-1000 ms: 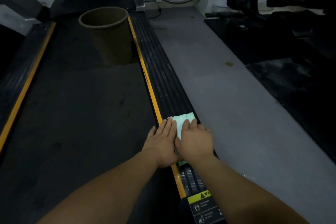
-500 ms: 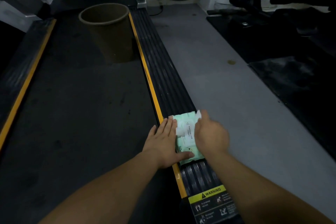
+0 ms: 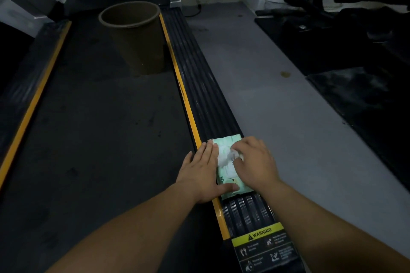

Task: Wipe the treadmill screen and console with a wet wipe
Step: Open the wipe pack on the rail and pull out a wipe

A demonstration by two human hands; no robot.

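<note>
Wipes pack (image 3: 228, 175): pale green, lying flat on the ribbed side rail (image 3: 206, 104) of the treadmill, at the rail's near stretch; far corner and near edge visible, middle partly covered by both hands
Left hand (image 3: 202, 175): fingers straight and together, pressed flat along the rail-side yellow stripe (image 3: 177, 73) and the pack's left edge, thumb laid across the pack's near end
Right hand (image 3: 255, 162): curled over the pack's top, fingertips pinching something white, a wipe (image 3: 234, 154) or flap at the opening; which of the two cannot be told
Hidden: right half of the pack under the right hand; fingertips of that hand mostly tucked out of sight
Writing on pack: small dark print near the thumb, "08" or similar, rest too blurred to read
Warning label (image 3: 261, 234): on the rail nearer than the pack, yellow band reading "WARNING", pictograms and fine print below unreadable, cut off at the bottom edge
Bin (image 3: 133, 35): brown, upright on the belt (image 3: 99, 128), far up from the pack beside the same rail
Gym machine (image 3: 332, 2): across the grey floor (image 3: 277, 95) from the rail, dark, details lost in shadow, cut off at the frame edge
</note>
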